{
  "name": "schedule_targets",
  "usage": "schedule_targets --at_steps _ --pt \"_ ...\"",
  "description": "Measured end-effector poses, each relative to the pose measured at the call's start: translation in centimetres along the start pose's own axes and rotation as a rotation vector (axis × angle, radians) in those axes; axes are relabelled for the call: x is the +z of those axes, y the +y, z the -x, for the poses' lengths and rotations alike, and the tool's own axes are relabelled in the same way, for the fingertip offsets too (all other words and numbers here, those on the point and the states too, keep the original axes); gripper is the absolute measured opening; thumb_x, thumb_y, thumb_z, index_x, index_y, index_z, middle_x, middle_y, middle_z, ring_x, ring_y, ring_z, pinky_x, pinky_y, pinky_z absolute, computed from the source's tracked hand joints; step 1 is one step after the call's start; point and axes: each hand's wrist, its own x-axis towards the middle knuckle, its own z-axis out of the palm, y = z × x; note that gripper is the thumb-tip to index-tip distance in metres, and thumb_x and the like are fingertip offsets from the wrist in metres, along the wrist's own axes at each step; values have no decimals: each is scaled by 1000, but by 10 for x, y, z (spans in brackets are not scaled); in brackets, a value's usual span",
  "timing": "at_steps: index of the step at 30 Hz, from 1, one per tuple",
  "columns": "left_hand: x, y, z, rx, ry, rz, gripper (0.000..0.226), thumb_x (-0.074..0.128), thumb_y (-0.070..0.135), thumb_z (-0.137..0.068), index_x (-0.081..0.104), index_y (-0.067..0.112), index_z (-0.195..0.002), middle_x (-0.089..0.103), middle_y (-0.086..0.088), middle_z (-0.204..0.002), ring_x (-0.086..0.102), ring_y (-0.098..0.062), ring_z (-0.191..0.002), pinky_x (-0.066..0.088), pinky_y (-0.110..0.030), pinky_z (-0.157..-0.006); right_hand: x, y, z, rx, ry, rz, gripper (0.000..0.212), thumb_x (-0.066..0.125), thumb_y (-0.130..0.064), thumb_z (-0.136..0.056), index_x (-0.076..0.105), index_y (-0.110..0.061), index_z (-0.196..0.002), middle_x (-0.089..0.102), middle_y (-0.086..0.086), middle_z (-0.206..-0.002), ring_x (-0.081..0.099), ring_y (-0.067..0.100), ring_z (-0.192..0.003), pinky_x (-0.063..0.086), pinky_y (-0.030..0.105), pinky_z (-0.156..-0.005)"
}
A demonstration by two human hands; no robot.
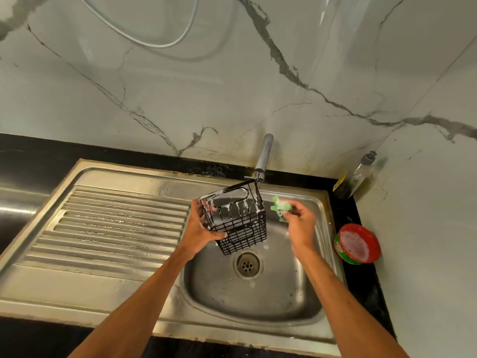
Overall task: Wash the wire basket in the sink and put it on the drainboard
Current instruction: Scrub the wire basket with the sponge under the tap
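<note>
Sink [258,295]: basin wet, suds specks. Left hand [200,228] grips the wire basket [238,224] by its left side, tilted, soapy, held above the drain. Right hand [300,226] pinches a green scrubber [280,206] just beside the basket, not touching. Drainboard [116,223] to the left. Tap [263,156] behind the basket.

The person is showing 2 bare forearms, slim and uncovered right down to the picture's lower edge. The left hand [200,228] and right hand [302,226] are going bare as well.
</note>
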Motion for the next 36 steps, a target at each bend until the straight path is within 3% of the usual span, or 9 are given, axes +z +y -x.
schedule_targets --at_steps 4,6,8,11,13,19,26,33,36 --pt "2 -1 6 5 -2 5 119 102 28 -45 30 26 -140 56 0 -138 54 -16 -133 38 -49 -119 13 17 1 415 -56 -176 26 48 3 -97 61 -17 -105 60 10 -126 60 23 -110 57 44 -84" --pt "4 0 9 -1 -1 13 121 101 37 -43 30 25 -140 56 -1 -139 53 -16 -133 36 -48 -120 20 23 7 508 -116 -265 25 45 2 -99 60 -17 -103 55 8 -127 54 22 -114 56 56 -84" --pt "4 -1 12 -12 -3 19 124 102 37 -44 27 22 -142 54 -1 -141 50 -18 -135 33 -47 -121 23 19 9 534 -127 -405 26 44 3 -99 61 -16 -104 52 5 -122 51 20 -111 56 56 -82" --pt "0 -9 18 -49 -12 -1 130 104 34 -48 21 20 -146 46 -1 -146 44 -22 -139 29 -46 -122 21 10 2 538 -105 -481 23 46 2 -98 61 -16 -103 59 7 -112 55 20 -96 51 48 -81" --pt "-3 -16 21 -87 -23 -47 143 103 50 -42 15 22 -151 40 -4 -155 41 -25 -145 27 -48 -124 18 6 -1 518 -134 -421 22 46 1 -98 61 -15 -101 63 9 -108 57 22 -91 48 45 -78" --pt "-1 -16 20 60 61 -89 134 100 59 -40 22 50 -149 38 11 -153 45 -18 -141 37 -47 -119 17 0 -4 412 -122 -247 26 46 4 -97 62 -16 -96 62 6 -112 56 23 -99 48 51 -86" --pt "26 17 -2 101 -123 -380 113 102 33 -52 42 27 -148 50 9 -142 48 -15 -134 35 -26 -108 20 -5 2 238 -179 -72 25 47 5 -95 61 -15 -99 61 9 -117 55 22 -97 44 30 -69" --pt "34 23 -7 137 -74 -430 117 102 27 -54 37 16 -151 40 8 -140 46 -8 -122 37 -15 -106 -4 -5 -4 191 -211 -10 23 49 4 -97 61 -12 -108 61 8 -122 60 24 -104 54 38 -74" --pt "33 33 -12 183 -74 -501 108 101 31 -54 45 14 -145 44 6 -128 48 -10 -111 42 -22 -102 -12 -5 -9 161 -206 50 23 51 1 -97 62 -17 -106 62 6 -122 63 25 -107 59 45 -79"
